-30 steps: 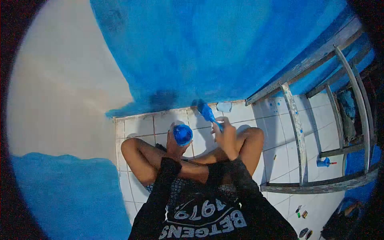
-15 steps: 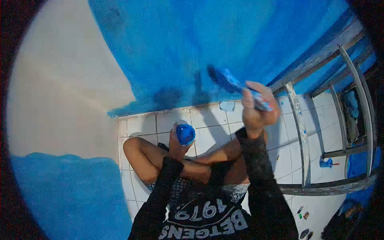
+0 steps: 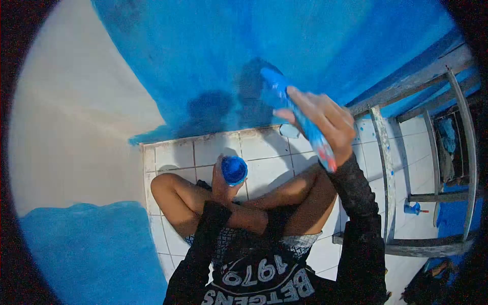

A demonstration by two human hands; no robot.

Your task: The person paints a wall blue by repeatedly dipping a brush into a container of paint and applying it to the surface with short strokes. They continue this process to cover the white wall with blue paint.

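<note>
My left hand (image 3: 223, 185) is wrapped round a small cup of blue paint (image 3: 234, 171), held upright above my crossed legs. Blue coats the inside and rim of the cup. In my right hand (image 3: 325, 119) is a paintbrush (image 3: 315, 140), its handle smeared with blue and showing red near the end. The bristle end points up and left, close to the blue-painted wall (image 3: 213, 46), and overlaps its own shadow there. Thumb and fingers close round the brush near its bristle end.
A paint-spotted wooden ladder (image 3: 384, 168) stands at the right. Behind it, a blue container with a brush (image 3: 414, 208) rests on the white floor tiles (image 3: 262, 145). A pale scrap (image 3: 289, 131) lies at the wall's foot. The left wall (image 3: 81, 117) is partly off-white.
My right hand has turned and its grip now sits nearer the bristles, with the handle pointing down and right. The left hand and cup have barely moved.
</note>
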